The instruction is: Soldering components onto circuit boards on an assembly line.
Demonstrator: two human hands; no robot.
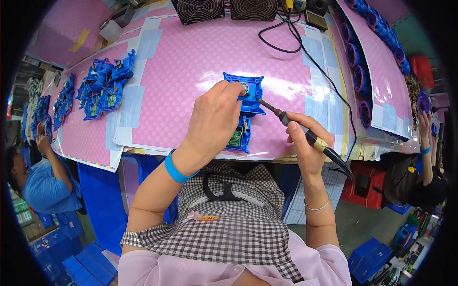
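Note:
On the pink-covered table in front of me lies an opened blue plastic housing (257, 106) with a round metal part like a small speaker (245, 89) in its upper half. A green circuit board (235, 138) and thin wires show in its lower half. My left hand (212, 117) covers the housing's left side, its fingers closed beside the round part; their tips are partly hidden, with whatever they pinch. In my right hand (307, 138) is a soldering iron (282, 116), held like a pen. Its tip is at the right side of the housing, close to the round part.
Several blue housings with boards (102, 86) lie at the left. Two black fans (200, 10) stand at the far edge. A black cable (329, 78) runs along the right side, near a rack of blue rings (360, 78). Other people sit left and right.

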